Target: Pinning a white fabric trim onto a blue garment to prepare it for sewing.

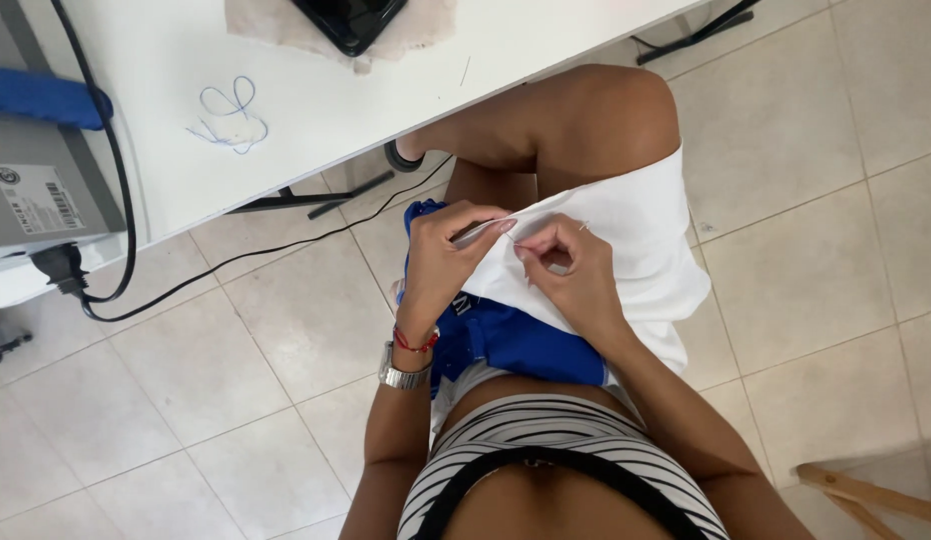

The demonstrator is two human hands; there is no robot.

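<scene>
A white cloth lies over my lap and right thigh, with a blue garment under it. My left hand pinches the cloth's folded edge between thumb and fingers. My right hand is closed beside it, holding a thin needle at that edge, with a fine thread running up toward the cloth. The two hands nearly touch. A red string bracelet and a metal watch sit on my left wrist.
A white table stands ahead with a grey sewing machine at its left, a black cable, a loop of blue thread and a dark phone on a beige cloth. Tiled floor surrounds me. A wooden piece shows at bottom right.
</scene>
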